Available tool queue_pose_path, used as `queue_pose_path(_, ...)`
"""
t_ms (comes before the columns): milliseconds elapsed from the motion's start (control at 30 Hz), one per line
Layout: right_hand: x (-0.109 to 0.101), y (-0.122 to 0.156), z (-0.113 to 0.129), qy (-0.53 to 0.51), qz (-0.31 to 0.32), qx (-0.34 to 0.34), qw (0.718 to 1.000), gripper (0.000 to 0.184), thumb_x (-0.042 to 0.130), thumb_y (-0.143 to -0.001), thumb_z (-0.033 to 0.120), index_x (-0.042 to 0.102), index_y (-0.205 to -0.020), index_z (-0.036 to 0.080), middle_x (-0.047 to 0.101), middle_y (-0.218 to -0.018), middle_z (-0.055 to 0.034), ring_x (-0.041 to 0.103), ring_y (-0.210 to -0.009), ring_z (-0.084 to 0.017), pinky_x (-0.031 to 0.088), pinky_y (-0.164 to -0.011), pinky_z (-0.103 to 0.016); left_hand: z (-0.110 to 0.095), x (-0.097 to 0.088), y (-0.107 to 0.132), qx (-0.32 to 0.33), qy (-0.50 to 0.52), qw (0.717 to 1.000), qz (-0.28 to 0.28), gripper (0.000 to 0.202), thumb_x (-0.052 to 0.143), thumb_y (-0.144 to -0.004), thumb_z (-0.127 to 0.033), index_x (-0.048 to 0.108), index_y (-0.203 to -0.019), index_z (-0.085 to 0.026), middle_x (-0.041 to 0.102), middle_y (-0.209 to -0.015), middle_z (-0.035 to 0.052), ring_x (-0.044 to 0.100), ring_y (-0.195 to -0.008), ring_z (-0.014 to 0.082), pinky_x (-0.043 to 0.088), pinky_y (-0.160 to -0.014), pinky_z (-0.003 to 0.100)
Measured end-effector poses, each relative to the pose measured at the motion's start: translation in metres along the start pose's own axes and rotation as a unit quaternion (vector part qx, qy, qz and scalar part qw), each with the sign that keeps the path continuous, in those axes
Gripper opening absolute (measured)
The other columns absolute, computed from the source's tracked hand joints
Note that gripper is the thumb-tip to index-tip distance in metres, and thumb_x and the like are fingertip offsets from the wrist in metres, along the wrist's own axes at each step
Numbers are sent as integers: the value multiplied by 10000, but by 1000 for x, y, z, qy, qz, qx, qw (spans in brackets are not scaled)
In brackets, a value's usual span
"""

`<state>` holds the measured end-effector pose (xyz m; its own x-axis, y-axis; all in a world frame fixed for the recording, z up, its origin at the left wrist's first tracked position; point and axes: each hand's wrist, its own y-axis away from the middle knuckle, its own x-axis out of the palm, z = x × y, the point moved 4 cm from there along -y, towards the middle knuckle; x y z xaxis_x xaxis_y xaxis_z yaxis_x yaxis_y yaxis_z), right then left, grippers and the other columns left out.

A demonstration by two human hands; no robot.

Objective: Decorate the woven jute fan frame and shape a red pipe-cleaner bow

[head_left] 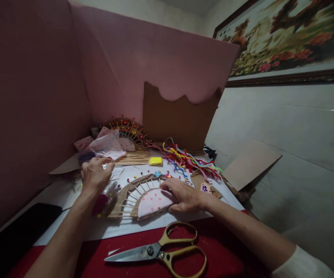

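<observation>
A half-round woven craft piece (pixel 132 195) with stick spokes and a pink dotted centre lies on the white sheet (pixel 155 224). My right hand (pixel 184 195) rests flat on its right side, fingers stretched out over the dotted fabric. My left hand (pixel 95 175) hovers at the piece's left edge, fingers curled together in a pinch on something small that I cannot make out. A bundle of thin wooden sticks (pixel 132 158) lies just beyond my left hand.
Gold-handled scissors (pixel 161 251) lie on the red cloth near me. Coloured pipe cleaners (pixel 190 158), a yellow block (pixel 155 160), a second finished woven fan (pixel 129 133) and pink fabric (pixel 109 144) sit further back. Pink cardboard walls (pixel 155 65) enclose the left and back. A black phone (pixel 19 231) lies left.
</observation>
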<state>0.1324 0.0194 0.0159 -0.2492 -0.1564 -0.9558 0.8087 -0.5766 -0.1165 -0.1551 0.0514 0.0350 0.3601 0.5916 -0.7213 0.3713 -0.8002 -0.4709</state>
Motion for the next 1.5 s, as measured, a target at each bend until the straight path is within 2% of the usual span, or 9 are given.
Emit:
queue_pose_path(133,-6,8,7,13,-37,-22,999,533,654,-726,273,465,-1202,123,563,-1159,-151,513,-1037,-260,414,-900,-406,-12,0,4,29,20,999,12,319,458,-703,-168,688,-924,-154,656,-1049,118,569,-975,295,378,-930,431)
queue_pose_path(233,-21,20,4,5,-127,-7,992,439,583,-806,271,481,-1214,144,570,-1202,-146,513,-1103,-249,396,-945,-409,-23,5,11,49,59,997,26,338,396,-689,-110,658,-893,-172,668,-998,90,585,-965,256,412,-902,376)
queue_pose_path(400,-53,59,-24,6,-269,167,949,211,516,-859,281,604,-1023,182,661,-995,-84,603,-925,-213,455,-832,-356,-46,17,28,91,129,986,61,376,378,-698,-108,584,-1007,-164,656,-1029,75,623,-876,188,468,-773,280)
queue_pose_path(600,-51,108,-53,28,-242,293,924,210,486,-855,320,654,-871,195,684,-870,-54,627,-793,-203,462,-708,-321,-61,22,43,96,173,969,149,234,509,-759,-393,632,-788,-196,626,-578,-8,567,-533,166,421,-553,268)
queue_pose_path(833,-37,140,-54,29,-231,313,921,247,475,-855,372,672,-846,224,679,-931,-68,624,-876,-236,469,-762,-357,-42,4,12,65,118,990,30,289,484,-791,-319,677,-953,-176,700,-951,61,624,-807,189,458,-688,261)
queue_pose_path(967,-39,152,-58,24,-261,320,910,258,482,-847,401,661,-855,215,675,-909,-79,626,-859,-242,476,-762,-367,-49,20,-10,84,11,991,102,233,536,-728,-222,695,-897,-207,706,-966,64,630,-856,212,448,-722,273)
queue_pose_path(1133,-42,162,-60,26,-284,329,900,263,455,-860,374,650,-813,204,661,-853,-73,616,-816,-223,475,-727,-344,-59,52,-16,89,-57,982,159,167,590,-698,-356,675,-701,-214,704,-783,94,631,-766,273,431,-630,314)
queue_pose_path(1367,-35,173,-61,8,-266,345,900,238,474,-853,334,659,-832,187,648,-858,-67,605,-815,-207,458,-756,-342,-61,78,-18,97,-103,973,181,230,552,-681,-210,681,-872,-196,703,-929,143,641,-840,293,440,-650,324)
queue_pose_path(1500,-33,168,-65,8,-265,336,904,223,496,-837,327,664,-809,182,652,-846,-69,606,-809,-209,461,-742,-339,-67,82,-16,100,-124,968,191,212,545,-714,-268,686,-854,-194,711,-864,145,646,-807,291,440,-634,329)
